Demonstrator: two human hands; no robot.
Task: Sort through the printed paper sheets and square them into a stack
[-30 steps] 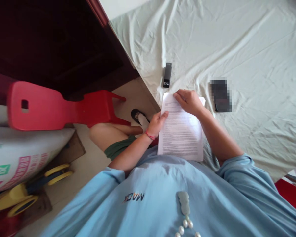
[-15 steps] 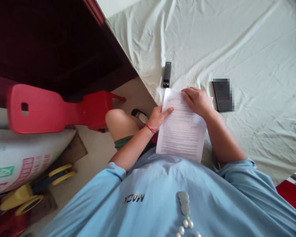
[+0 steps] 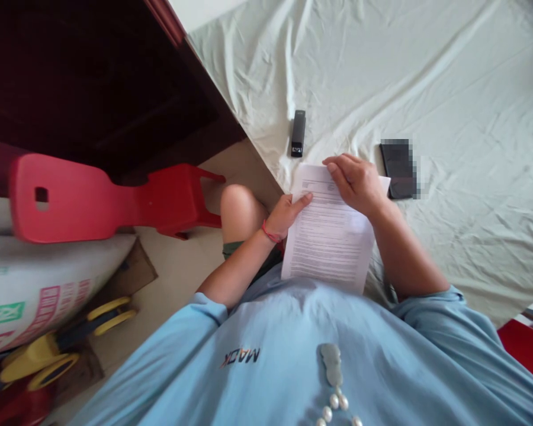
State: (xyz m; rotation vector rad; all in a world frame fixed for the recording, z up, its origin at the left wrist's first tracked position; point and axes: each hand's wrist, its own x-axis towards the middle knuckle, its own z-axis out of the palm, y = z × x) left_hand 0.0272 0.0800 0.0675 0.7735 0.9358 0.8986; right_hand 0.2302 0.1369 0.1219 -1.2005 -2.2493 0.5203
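A stack of printed white paper sheets (image 3: 326, 236) rests at the near edge of a bed covered by a pale sheet (image 3: 426, 77). My left hand (image 3: 288, 214) grips the stack's left edge, thumb lying across the page. My right hand (image 3: 355, 182) is curled over the top right of the stack, fingertips on the upper edge. Beyond the paper, a black stapler (image 3: 298, 133) lies on the sheet. To the right of my right hand sits a dark, blurred-out flat object (image 3: 397, 168).
A red plastic chair (image 3: 102, 198) lies tipped on the floor at left, beside a dark wooden cabinet (image 3: 93, 77). A printed white sack (image 3: 39, 284) and a yellow toy (image 3: 53, 349) lie at lower left. My bare knee (image 3: 240, 210) shows below the bed edge.
The paper stack and both hands have shifted slightly right and away across the bed edge. My knee has risen into view beside the left hand. My right hand stays on the top edge.
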